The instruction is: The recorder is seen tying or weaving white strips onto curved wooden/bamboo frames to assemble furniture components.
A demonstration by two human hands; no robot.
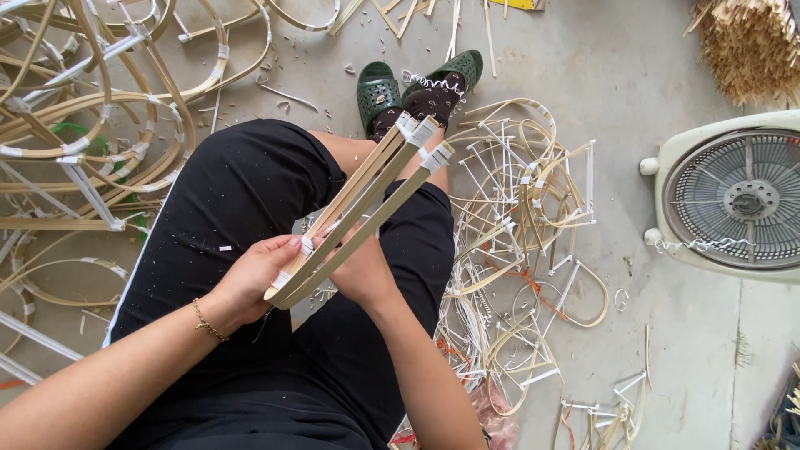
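A flat bundle of bent bamboo strips (367, 200), bound with white tape at its joints, slants over my lap from lower left to upper right. My left hand (254, 279) grips its near end, thumb on a taped joint. My right hand (362, 271) reaches under the strips and holds them from below, partly hidden by them. I sit in black clothes, a thin chain bracelet (208, 323) on my left wrist. My feet in green slippers (379, 90) rest on the concrete floor.
Piles of curved, taped bamboo frames lie to the left (92, 125) and to the right (525, 225). A white box fan (733, 196) lies face up at the right edge. Bundled straw-like sticks (750, 46) sit at top right.
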